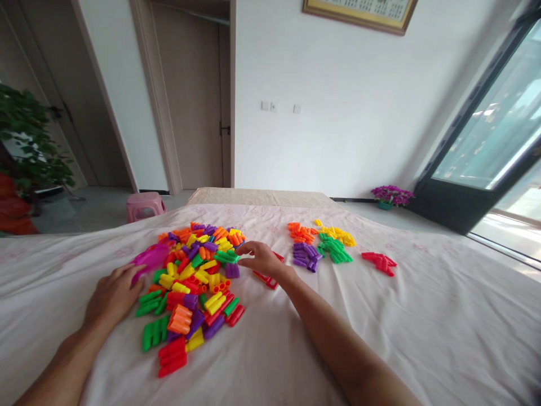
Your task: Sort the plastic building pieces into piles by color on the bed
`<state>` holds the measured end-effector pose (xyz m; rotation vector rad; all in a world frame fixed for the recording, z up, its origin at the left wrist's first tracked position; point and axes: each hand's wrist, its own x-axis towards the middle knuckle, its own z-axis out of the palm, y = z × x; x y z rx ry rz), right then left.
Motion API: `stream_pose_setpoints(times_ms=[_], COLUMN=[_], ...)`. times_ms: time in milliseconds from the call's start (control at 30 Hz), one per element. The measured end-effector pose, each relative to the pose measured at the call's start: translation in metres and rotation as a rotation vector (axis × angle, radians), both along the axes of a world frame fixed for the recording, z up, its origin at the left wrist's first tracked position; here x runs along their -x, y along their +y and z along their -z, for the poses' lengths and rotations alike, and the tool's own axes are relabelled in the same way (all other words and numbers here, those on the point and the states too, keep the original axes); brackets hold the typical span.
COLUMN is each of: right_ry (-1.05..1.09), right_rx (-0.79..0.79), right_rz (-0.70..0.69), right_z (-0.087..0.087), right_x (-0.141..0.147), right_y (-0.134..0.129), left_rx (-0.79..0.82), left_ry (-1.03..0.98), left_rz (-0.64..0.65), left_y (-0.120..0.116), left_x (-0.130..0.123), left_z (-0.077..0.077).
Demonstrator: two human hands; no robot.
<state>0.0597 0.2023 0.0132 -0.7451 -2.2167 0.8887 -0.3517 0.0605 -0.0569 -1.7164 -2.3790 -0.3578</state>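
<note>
The green block (pixel 227 257) points lengthwise leftward from the right hand (pixel 265 261).

I face a white wall (pixel 338 141) with switch plates (pixel 265 105) and a gold-framed picture (pixel 359 14). To my left I see a brown door (pixel 188 101), a leafy plant (pixel 34 135) and a pink stool (pixel 146 204); rightward, magenta flowers (pixel 393 194) and a bright glass door (pixel 490 135).

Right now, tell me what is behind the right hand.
Parts of a red object show behind the right hand, on the pale cloth; the hand covers the object's middle, so its full shape cannot be seen.
</note>
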Motion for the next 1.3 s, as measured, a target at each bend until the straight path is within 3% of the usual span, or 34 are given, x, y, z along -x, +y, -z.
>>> stream_pose_setpoints(times_ms=[100,200,400,700,867,967,1033,1100,1300], right_ry=[-0.235,-0.41,-0.466,-0.629,-0.893,-0.959,-0.903,-0.783,-0.476], right_rx=[-0.17,-0.277,-0.209,-0.101,-0.108,-0.124,-0.123,-0.113,-0.082], right_rz=[-0.09,-0.066,0.017,0.52,0.755,0.801,0.755,0.624,-0.01], right_z=[-0.004,-0.005,-0.016,-0.071,-0.081,-0.082,-0.083,-0.082,-0.057], right_x=[0.003,0.007,0.004,-0.06,-0.099,-0.11,-0.107,-0.095,-0.029], right_y=[-0.014,-0.025,-0.026,-0.004,0.007,0.011,0.01,0.006,-0.02], left_rx=[-0.002,0.005,0.013,0.029,0.021,0.024,0.023,0.02,0.012], left_ry=[0.008,0.016,0.011,0.024,0.041,0.041,0.049,0.049,0.028], left_rz=[0.001,0.001,-0.005,-0.008,-0.004,-0.004,-0.006,-0.005,-0.003], left_y=[0.0,0.0,0.0,0.0,0.0,0.0,0.0,-0.001,0.0], left_x=[0.0,0.001,0.0,-0.003,-0.002,-0.003,-0.003,-0.003,-0.001], left_z=[0.0,0.0,-0.002,-0.004,-0.003,-0.003,-0.003,-0.003,-0.001])
